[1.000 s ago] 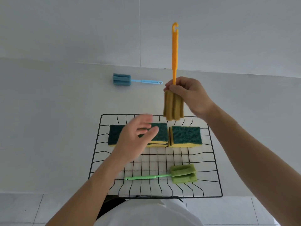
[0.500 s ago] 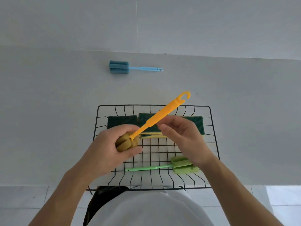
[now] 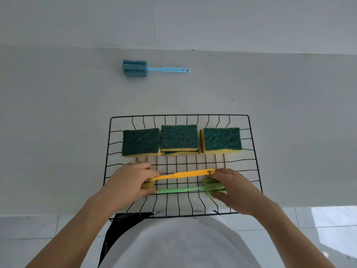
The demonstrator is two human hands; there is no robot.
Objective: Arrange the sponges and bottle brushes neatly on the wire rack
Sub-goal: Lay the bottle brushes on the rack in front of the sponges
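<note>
A black wire rack [image 3: 255, 151] lies on the counter before me. Green-and-yellow sponges [image 3: 179, 138] sit in a row along its far side; the middle one rests on another. The orange bottle brush [image 3: 183, 174] lies across the rack's near part, its foam head at the left under my left hand [image 3: 127, 182], which grips that head. Just in front lies the green bottle brush [image 3: 179, 189], its foam head at the right. My right hand [image 3: 233, 190] rests fingers on the green head and touches the orange handle's hooked tip. A blue bottle brush [image 3: 135, 67] lies far back on the counter.
The pale counter [image 3: 58, 132] runs back to a tiled wall [image 3: 231, 22]. The rack's near edge overhangs the counter's front edge, with floor tiles [image 3: 328, 225] below. My white shirt [image 3: 183, 244] fills the bottom middle.
The orange brush went from tilted in the air above the rack to lying flat across it, next to the green brush. Both hands came down with it, and the view shifted nearer.
</note>
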